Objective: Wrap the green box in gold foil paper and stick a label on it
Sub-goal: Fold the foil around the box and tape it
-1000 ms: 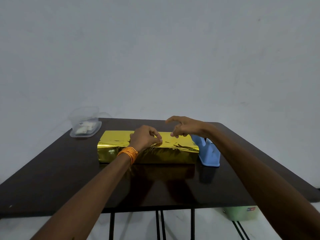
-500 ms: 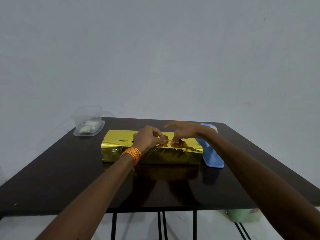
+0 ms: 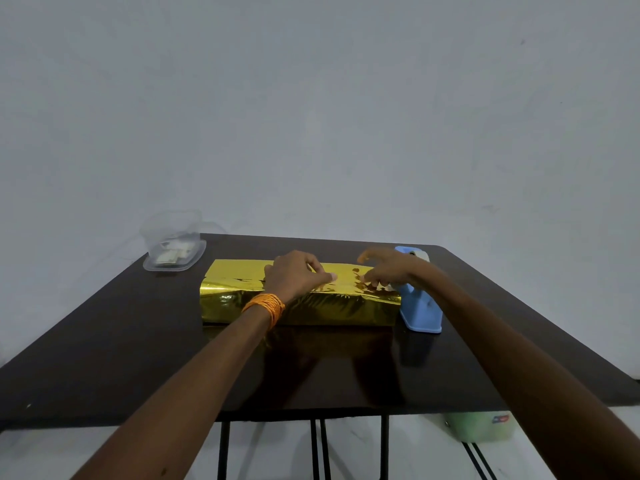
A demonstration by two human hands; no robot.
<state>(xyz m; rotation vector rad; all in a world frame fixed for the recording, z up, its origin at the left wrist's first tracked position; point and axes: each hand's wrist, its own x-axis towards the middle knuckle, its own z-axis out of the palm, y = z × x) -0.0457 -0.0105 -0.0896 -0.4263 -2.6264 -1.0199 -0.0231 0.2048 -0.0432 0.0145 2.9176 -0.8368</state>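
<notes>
Lying lengthwise left-to-right, the foil-wrapped box (image 3: 341, 308) bears left hand (image 3: 293, 278) and right hand (image 3: 388, 269); grip states unclear.

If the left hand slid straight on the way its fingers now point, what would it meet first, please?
Probably the right hand, whose fingertips touch the gold-wrapped box just ahead of the left hand; the blue tape dispenser lies beyond.

one bench (image 3: 104, 358) carried one gold-wrapped box (image 3: 329, 306), one blue tape dispenser (image 3: 420, 311), one clear container (image 3: 175, 251); one left hand (image 3: 294, 277), one right hand (image 3: 384, 268).
</notes>
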